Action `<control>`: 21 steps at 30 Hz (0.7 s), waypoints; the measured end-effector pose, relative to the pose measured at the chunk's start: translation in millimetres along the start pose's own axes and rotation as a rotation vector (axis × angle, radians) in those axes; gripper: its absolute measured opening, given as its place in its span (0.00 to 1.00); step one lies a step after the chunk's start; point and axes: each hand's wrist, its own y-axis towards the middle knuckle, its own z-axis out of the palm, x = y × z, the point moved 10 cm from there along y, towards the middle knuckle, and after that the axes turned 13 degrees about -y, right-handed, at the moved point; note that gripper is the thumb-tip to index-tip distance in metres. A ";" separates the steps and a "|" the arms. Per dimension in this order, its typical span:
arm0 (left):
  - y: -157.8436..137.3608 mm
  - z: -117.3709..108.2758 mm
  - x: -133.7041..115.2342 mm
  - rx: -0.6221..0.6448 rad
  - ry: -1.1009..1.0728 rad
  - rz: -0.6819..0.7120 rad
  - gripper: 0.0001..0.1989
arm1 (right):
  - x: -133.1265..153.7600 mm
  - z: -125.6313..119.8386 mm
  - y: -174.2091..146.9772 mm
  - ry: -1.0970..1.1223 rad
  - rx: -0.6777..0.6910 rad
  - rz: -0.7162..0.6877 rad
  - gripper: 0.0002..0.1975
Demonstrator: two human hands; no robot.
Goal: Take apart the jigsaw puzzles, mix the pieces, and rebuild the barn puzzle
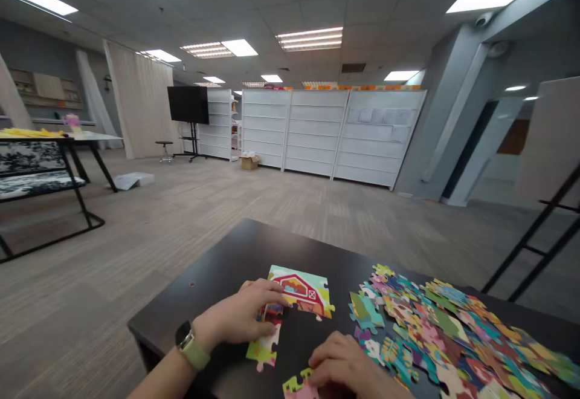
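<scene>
Your left hand (247,320) lies flat on the dark table (212,278), fingers pressed down on a small run of joined pieces (267,335) that sits just below the assembled barn section (302,291). Its grip pins rather than pinches: the fingertips rest near the seam where the two meet. Your right hand (347,363) sits near the table's front edge, its fingers curled over a loose green-and-pink piece (296,386); whether it pinches the piece or merely covers it cannot be told from here. The loose pile (444,332) spreads to your right, apart from the barn section.

To seat the join well, hold the barn section steady with your left fingertips. Line up tab and blank by colour before you press. Push straight down rather than sideways, so the linked pieces do not buckle or pop apart. Slide the right-hand piece along the table instead of lifting it, and keep it clear of the pile.
</scene>
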 end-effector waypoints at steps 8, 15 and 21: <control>12.5 0.8 16.8 -0.105 0.068 -0.100 0.26 | -31.6 28.2 2.6 -0.089 -0.066 0.070 0.12; 34.9 7.0 86.0 -0.203 0.150 0.114 0.21 | -36.8 19.0 -6.6 -0.085 -0.150 0.094 0.17; 44.3 11.5 113.0 -0.200 0.213 0.104 0.21 | -69.8 -45.8 -33.7 -0.181 -0.271 0.387 0.16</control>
